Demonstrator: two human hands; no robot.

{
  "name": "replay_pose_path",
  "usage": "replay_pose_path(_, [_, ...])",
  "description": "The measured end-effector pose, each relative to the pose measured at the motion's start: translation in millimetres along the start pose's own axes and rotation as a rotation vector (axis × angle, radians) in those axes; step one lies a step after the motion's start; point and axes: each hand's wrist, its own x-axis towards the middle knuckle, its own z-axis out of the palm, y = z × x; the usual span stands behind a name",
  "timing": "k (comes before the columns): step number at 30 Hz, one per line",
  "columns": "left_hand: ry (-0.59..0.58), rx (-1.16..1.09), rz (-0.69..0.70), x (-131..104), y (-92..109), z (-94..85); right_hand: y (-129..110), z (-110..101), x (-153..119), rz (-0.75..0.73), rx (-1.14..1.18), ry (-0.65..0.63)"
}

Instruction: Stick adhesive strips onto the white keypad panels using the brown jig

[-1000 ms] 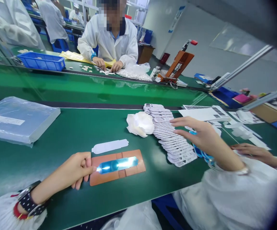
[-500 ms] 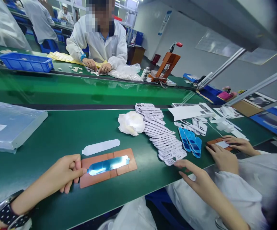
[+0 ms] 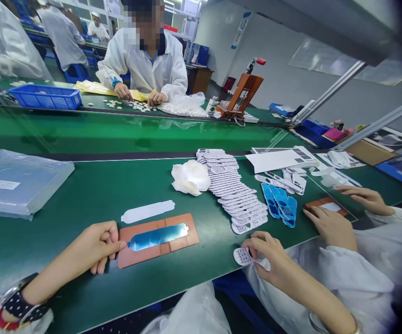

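My left hand (image 3: 103, 246) is closed at the left end of a copper-brown plate (image 3: 183, 236), its thumb pressing near the tab of a shiny blue strip (image 3: 157, 237) that lies on the plate. Just behind the plate is a plain white strip (image 3: 148, 212) of similar outline. At the table's front edge, my right hand (image 3: 265, 253) pinches a white printed strip (image 3: 243, 256) with rounded ends; my fingers cover its middle. Beyond that hand a long overlapping row of such printed strips (image 3: 232, 190) runs back across the table. Crumpled white paper (image 3: 190, 177) sits against the row's left side.
Several blue strips (image 3: 279, 204) lie right of the row, with loose printed strips and sheets (image 3: 277, 160) behind. At the right, a co-worker's hands (image 3: 333, 227) work over another brown plate. A plastic-wrapped pack (image 3: 23, 181) is at left. Another person sits across the green divider (image 3: 134, 132).
My right hand has drawn a printed strip off the near end of the row, toward the table edge. My left hand has stayed at the plate. The co-worker's far hand has lifted off their plate.
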Motion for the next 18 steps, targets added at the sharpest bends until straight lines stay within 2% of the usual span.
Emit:
replay_pose_path(6, [0.010, -0.025, 0.024, -4.0, 8.0, 0.2, -1.7, 0.2, 0.9, -0.011, 0.086, -0.034])
replay_pose_path(9, [-0.022, -0.040, 0.027, -8.0, 10.1, -5.3, 1.9, -0.8, 0.9, 0.016, 0.131, -0.047])
replay_pose_path(12, [-0.048, -0.013, 0.026, -19.6, 15.1, -12.5, -6.9, -9.4, 7.1, 0.010, 0.198, -0.133])
replay_pose_path(15, [-0.039, 0.017, 0.036, -37.7, 26.5, -5.2, -42.1, -19.8, 20.8, -0.070, 0.274, -0.227])
replay_pose_path(16, [-0.067, 0.005, 0.044, -43.6, 30.8, 2.1, -59.5, -21.4, 26.2, -0.134, 0.294, -0.246])
replay_pose_path(18, [-0.201, -0.080, 0.048, -52.7, 37.3, 21.4, -98.0, -19.0, 36.7, -0.309, 0.304, -0.279])
